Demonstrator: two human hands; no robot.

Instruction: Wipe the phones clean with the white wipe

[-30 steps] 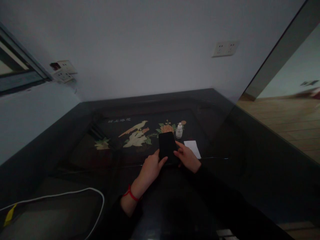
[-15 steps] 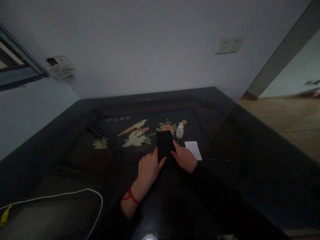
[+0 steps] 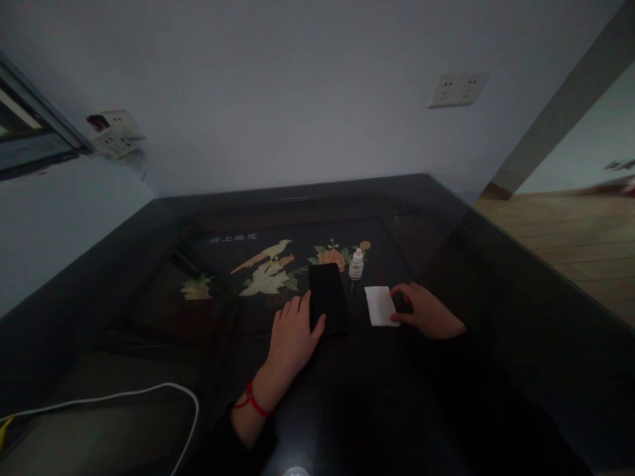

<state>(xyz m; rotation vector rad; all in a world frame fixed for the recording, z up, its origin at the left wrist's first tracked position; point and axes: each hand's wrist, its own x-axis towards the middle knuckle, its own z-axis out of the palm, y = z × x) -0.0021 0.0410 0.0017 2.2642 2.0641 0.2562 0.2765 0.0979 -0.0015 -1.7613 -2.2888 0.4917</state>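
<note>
A black smartphone (image 3: pixel 328 297) lies face up on the dark table. My left hand (image 3: pixel 292 330), with a red cord bracelet at its wrist, grips the phone's left side: the fingers rest along the edge and the thumb is at the lower part. To the right of the phone is a folded white cloth or paper (image 3: pixel 380 306); I cannot tell which. My right hand (image 3: pixel 426 312) is at its right edge, thumb and forefinger apart and touching or nearly touching it. A small clear bottle with a white cap (image 3: pixel 356 264) stands upright beyond the cloth or paper.
The dark glossy table (image 3: pixel 297 195) bears a bird-and-flower picture (image 3: pixel 268 277) and meets the wall behind. A white cable (image 3: pixel 119 392) curves across the lower left. Wall sockets (image 3: pixel 459 89) are at the upper right, with more sockets (image 3: pixel 116 132) on the left.
My right hand has left the phone's right edge and moved right to the white cloth or paper. The cloth or paper has shifted slightly. My left hand stays on the phone.
</note>
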